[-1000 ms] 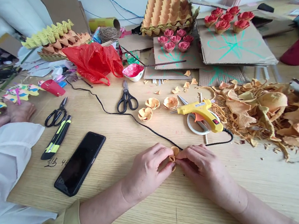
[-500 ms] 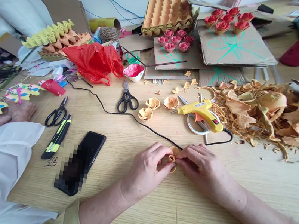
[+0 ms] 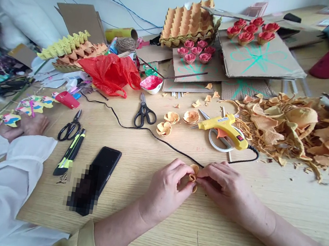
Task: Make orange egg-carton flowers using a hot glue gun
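Between my two hands is a small orange egg-carton flower (image 3: 192, 177), partly hidden by my fingers. My left hand (image 3: 169, 190) pinches it from the left with thumb and forefinger. From the right, the fingertips of my right hand (image 3: 224, 186) press on the same flower. Just beyond my hands lies a yellow glue gun (image 3: 224, 129), resting on a white tape ring, its black cord (image 3: 176, 147) passing behind my fingers. Left of its nozzle sit several unpainted carton flowers (image 3: 171, 117). Black-handled scissors (image 3: 145, 114) lie beside those flowers.
Carton scraps (image 3: 289, 126) are heaped at the right. Red flowers (image 3: 247, 36) and pink flowers (image 3: 190, 56) stand on cardboard at the back. A phone (image 3: 103, 171), a utility knife (image 3: 70, 151) and more scissors (image 3: 70, 129) lie left, near a co-worker's white sleeve (image 3: 21, 158).
The whole view has shifted slightly, so things appear a little further right and lower. Both hands keep their pinch on the flower, with hardly any visible movement against the table.
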The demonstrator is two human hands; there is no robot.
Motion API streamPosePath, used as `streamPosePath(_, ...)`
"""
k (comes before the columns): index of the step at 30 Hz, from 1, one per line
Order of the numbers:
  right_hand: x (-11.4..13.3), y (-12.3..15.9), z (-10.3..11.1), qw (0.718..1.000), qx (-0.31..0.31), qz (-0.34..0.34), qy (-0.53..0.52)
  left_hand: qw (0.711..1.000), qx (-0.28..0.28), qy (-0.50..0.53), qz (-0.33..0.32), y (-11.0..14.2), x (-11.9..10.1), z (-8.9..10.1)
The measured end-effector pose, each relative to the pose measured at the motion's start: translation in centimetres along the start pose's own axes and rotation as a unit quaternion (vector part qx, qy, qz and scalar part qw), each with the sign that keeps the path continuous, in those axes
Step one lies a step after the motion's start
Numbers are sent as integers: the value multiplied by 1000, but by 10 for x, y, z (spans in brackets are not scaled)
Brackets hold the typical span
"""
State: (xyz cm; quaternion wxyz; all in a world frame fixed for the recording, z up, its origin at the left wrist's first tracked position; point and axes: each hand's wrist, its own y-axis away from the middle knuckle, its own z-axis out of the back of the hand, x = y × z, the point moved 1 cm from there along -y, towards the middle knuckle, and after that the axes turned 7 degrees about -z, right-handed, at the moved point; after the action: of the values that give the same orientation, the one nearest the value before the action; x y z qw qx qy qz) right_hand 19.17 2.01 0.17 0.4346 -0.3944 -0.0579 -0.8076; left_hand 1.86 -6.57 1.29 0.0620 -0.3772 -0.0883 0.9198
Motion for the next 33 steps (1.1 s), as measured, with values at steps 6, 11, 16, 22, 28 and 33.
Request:
streamPosePath(6, 1, -1, 2, 1000, 8, 6, 2, 1000, -6, 4, -5, 0, 0, 0)
streamPosePath(11, 2, -2, 8, 1000, -5, 3, -16, 1000, -11, 18, 2, 1, -2, 4)
streamPosePath(16, 0, -3, 12, 1000, -10, -11, -16, 999, -34, 39, 14, 0, -2, 7)
streamPosePath(22, -3, 1, 13, 995, -9, -84, -58, 984, -89, 153, -7, -1, -5, 10)
streamPosePath(28, 12, -2, 10, 939, 77, -185, -280, 982, -103, 148, -62, 0, -8, 11)
streamPosePath(33, 15, -5, 6, 876, 106, -203, -424, 984, -103, 119, -80, -1, -11, 12)
